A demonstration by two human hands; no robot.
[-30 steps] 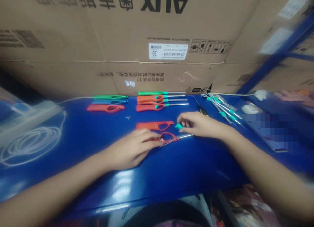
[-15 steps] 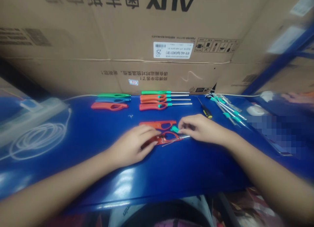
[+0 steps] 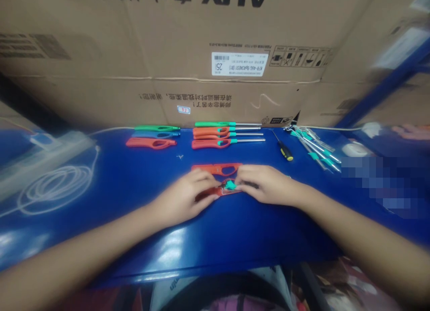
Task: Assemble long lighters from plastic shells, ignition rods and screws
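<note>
My left hand (image 3: pixel 183 197) presses an orange lighter shell (image 3: pixel 215 192) down on the blue table (image 3: pixel 134 176), fingers curled over its left end. My right hand (image 3: pixel 265 183) pinches a small teal trigger piece (image 3: pixel 230 185) and holds it against the middle of that shell. A second orange shell half (image 3: pixel 217 168) lies flat just behind both hands. The shell's metal tube is hidden under my right hand.
Several finished lighters (image 3: pixel 218 136) and loose handles (image 3: pixel 152 135) lie in rows at the back. A screwdriver (image 3: pixel 284 149) and a bundle of teal-tipped metal tubes (image 3: pixel 316 150) sit at the right. A coiled white cable (image 3: pixel 53 190) lies at left. Cardboard boxes (image 3: pixel 215 56) wall the rear.
My right hand moved left with the teal piece and brought it onto the orange shell. The left hand stayed holding the shell. The view tilted slightly.
</note>
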